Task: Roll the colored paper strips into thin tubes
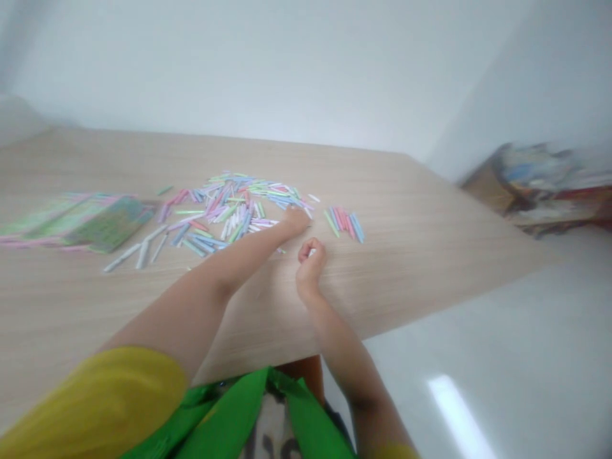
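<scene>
Pastel sticks that look like chalk lie in a loose, spread-out pile [234,210] on the wooden table. At the pile's right edge is my left hand [297,221], its fingers drawn together and pointing down among the sticks; what they grip is blurred. Just nearer to me, my right hand [312,258] is curled closed above the tabletop, and the white end of a chalk stick [312,252] shows between its fingers. Right of both hands, a tidy row of green, pink and blue chalk sticks [344,223] lies side by side.
Flat green and pink patterned packs [79,220] lie on the left of the table [406,255]. Longer whitish sticks [136,250] sit between them and the pile. A white wall stands behind; a shelf or box with cluttered items [540,185] is at far right.
</scene>
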Demonstrator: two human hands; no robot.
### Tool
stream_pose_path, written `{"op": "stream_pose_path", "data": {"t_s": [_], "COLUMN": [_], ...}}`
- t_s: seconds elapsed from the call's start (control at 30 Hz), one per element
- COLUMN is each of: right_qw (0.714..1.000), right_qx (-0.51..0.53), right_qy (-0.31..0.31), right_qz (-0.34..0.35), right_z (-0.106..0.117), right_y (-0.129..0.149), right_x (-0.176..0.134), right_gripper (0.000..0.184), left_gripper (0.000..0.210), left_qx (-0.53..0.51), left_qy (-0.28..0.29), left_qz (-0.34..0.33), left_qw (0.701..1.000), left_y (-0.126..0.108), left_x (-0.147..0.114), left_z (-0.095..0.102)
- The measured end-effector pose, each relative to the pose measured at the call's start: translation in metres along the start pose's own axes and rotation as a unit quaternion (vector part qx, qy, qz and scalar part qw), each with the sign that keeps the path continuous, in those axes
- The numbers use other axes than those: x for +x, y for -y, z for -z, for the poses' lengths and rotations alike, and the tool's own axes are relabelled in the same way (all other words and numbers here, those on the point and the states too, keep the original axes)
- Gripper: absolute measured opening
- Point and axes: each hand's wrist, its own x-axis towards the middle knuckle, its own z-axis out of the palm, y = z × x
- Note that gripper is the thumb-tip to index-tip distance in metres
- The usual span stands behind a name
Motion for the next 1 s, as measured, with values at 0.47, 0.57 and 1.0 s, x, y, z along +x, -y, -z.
{"op": "stream_pose_path", "data": {"t_s": [0.47,0.57,1.0], "right_qw": [0.996,0.997,0.915], "right_qx": [-0.041,-0.045,-0.288], "right_qy": [0.080,0.062,0.134], "right_qz": [-0.008,-0.023,0.250], "right_z": [-0.003,-0.002,0.001], "right_y": [-0.007,-0.011,-0.062], "right_x": [-0.005,0.003,-0.017], "right_gripper": [0.051,0.049,0.064], "left_gripper": [0.037,0.029,0.026], "left_qx": [0.033,-0.176,-0.743], "left_qy": [-0.067,-0.212,-0.395], "left_qz": [-0.031,0.019,0.198], "left_qw": [0.997,0.961,0.504], "left_y": [0.020,0.019,-0.016], "left_x": [0.005,-0.009,-0.190], "left_z": [0.021,0.037,0.049]}}
